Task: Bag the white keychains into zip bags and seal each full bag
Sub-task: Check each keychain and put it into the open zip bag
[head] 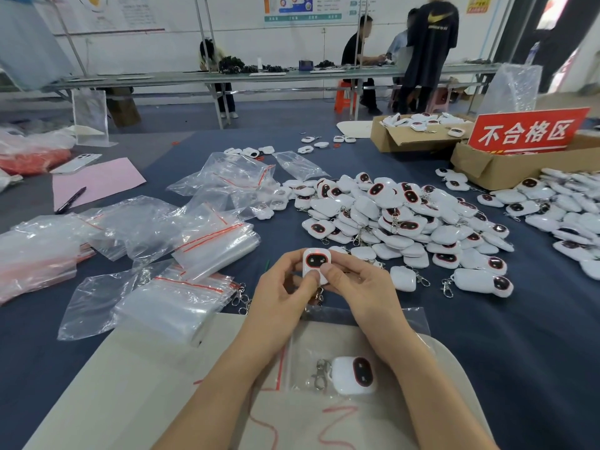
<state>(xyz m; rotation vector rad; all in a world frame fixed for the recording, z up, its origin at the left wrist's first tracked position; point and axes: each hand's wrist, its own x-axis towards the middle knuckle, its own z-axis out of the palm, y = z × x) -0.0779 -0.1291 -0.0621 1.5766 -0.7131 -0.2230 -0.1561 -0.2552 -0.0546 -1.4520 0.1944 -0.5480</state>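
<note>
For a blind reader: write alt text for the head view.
The left hand and right hand hold a white keychain near a zip bag containing another keychain. A keychain pile lies to their right, empty zip bags to their left.

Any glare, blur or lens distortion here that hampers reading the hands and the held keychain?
Head view: wide-angle bending curves the far bench; glare streaks the zip bags; the keychain between left hand and right hand is sharp; distant people look soft.

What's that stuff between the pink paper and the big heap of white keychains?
Loose clear zip bags with red seal lines lie between the pink paper and the keychain heap, seen in the head view.
</note>
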